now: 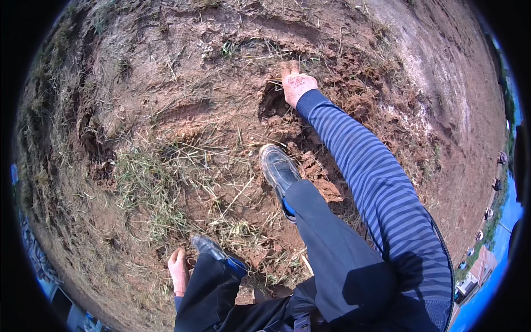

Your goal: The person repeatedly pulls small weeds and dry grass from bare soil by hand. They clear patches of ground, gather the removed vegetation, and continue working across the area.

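Note:
My right hand (298,83) reaches forward to the red-brown soil, its back towards me and two fingers extended. It is beside a dark hole (274,101) with dry straw across its upper rim. The thumb side and palm are hidden, so I cannot tell whether anything is held. Low on the left, my left hand (178,265) hangs beside my left shoe (207,247), fingers bent over the ground. What may be between those fingers is not clear. My right shoe (280,168) stands just below the hole, beside broken clods of earth (317,174).
Cut grass (153,178) lies over the soil to the left. Loose crumbled earth (359,89) is heaped right of my right hand. A second dark hollow (89,139) breaks the ground farther left. Several distant people and a building (481,265) appear along the right rim.

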Available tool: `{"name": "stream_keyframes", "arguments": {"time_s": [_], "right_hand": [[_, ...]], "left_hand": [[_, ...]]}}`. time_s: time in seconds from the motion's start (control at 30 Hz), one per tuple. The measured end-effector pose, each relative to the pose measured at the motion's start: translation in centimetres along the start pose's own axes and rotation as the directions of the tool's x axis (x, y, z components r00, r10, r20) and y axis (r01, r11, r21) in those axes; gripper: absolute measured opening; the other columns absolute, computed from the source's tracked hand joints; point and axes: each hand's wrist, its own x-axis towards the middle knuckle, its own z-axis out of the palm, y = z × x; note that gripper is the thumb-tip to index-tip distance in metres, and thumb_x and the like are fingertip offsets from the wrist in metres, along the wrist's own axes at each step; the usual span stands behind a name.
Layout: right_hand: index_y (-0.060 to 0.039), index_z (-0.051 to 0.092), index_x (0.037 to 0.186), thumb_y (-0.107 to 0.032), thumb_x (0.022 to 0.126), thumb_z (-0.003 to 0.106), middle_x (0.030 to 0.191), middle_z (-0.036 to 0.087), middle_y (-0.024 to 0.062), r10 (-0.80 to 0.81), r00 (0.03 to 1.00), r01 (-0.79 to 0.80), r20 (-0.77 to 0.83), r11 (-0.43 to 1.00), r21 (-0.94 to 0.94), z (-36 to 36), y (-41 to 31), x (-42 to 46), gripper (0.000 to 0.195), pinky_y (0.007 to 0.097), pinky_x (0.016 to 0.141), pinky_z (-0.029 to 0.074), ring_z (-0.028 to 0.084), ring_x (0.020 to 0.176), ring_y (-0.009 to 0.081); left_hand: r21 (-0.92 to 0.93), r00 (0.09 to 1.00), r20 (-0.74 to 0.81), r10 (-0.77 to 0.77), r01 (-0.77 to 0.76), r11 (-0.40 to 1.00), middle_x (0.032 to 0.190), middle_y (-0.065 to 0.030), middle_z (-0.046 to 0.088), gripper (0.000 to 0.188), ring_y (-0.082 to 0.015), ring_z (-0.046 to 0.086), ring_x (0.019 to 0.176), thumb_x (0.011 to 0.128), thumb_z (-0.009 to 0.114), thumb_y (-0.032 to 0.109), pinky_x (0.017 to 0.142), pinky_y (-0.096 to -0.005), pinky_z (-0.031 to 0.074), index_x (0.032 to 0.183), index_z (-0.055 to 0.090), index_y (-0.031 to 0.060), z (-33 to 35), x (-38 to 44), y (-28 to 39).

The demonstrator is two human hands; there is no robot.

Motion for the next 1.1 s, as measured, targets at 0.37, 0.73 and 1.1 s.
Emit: {"name": "stream_keyframes", "arguments": {"time_s": [0.37,0.73,1.1], "right_hand": [[-0.001,0.068,0.108,-0.014,0.086,0.058,0.101,0.073,0.0211,0.029,0.993,-0.017,0.117,0.994,-0.104,-2.1,1.0,1.6,0.027,0.0448,0.084,0.056,0.072,0.097,0.0344],[-0.0066,0.066,0.117,-0.019,0.089,0.058,0.107,0.069,0.0233,-0.169,0.98,0.122,0.106,0.929,0.351,1.2,0.3,-6.4,0.032,0.0461,0.094,0.051,0.065,0.104,0.0404],[-0.0003,0.059,0.135,-0.051,0.088,0.071,0.136,0.061,0.0208,0.28,0.958,-0.261,0.051,0.792,0.551,-7.3,18.5,-11.7,0.071,0.0447,0.109,0.044,0.057,0.128,0.0345]], "left_hand": [[-0.072,1.0,0.026,-0.005,0.007,0.997,0.09,-0.0074,0.07,0.031,-0.0103,0.058,0.058,0.098,0.061,0.022,0.049,-0.0242,0.044,0.119,0.063,-0.0004,-1.0,0.6,-1.6],[-0.18,1.0,0.01,-0.024,0.025,0.983,0.087,-0.007,0.07,0.026,-0.0109,0.057,0.055,0.099,0.06,0.021,0.046,-0.0243,0.041,0.115,0.064,0.0012,-2.4,1.8,-4.7],[-0.162,1.0,-0.01,0.003,-0.005,0.987,0.085,-0.0063,0.069,0.028,-0.011,0.056,0.054,0.099,0.06,0.024,0.048,-0.0248,0.041,0.113,0.063,0.0004,-1.7,2.4,-4.4]]}}
